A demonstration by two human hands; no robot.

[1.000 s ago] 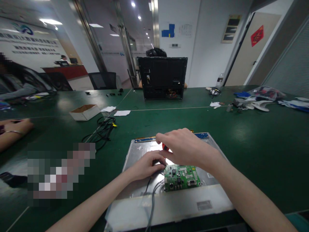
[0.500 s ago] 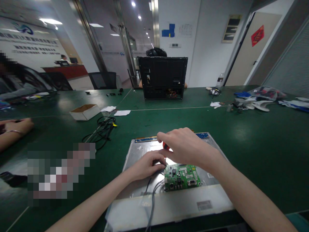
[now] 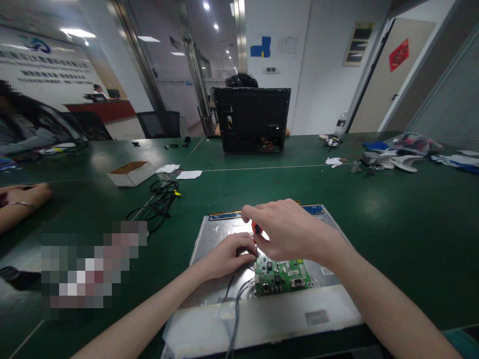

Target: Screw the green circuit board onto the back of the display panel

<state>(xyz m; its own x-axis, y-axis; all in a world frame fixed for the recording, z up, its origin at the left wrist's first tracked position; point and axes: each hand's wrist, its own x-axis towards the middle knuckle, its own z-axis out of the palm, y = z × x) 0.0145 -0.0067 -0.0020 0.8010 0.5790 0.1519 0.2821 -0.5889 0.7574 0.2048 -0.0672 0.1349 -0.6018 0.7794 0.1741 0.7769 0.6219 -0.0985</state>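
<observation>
A silver metal display panel (image 3: 329,304) lies face down on the green table in front of me. A small green circuit board (image 3: 282,275) sits on its middle, with grey cables (image 3: 235,309) running off toward me. My right hand (image 3: 288,229) is closed around a red-handled screwdriver (image 3: 256,230), held upright over the board's far left corner. My left hand (image 3: 228,257) rests on the panel just left of the board, its fingertips at the screwdriver's tip. Which screw the tip meets is hidden by my fingers.
A black computer case (image 3: 252,119) stands at the table's far side. A small cardboard box (image 3: 130,173), white papers and a coil of black cable (image 3: 159,197) lie to the left. Loose parts and bags (image 3: 396,154) sit at the far right. Another person's hand (image 3: 24,194) rests at the left.
My right hand has shifted very slightly around the screwdriver handle; the view has dropped a touch. My left hand and the board stay in place.
</observation>
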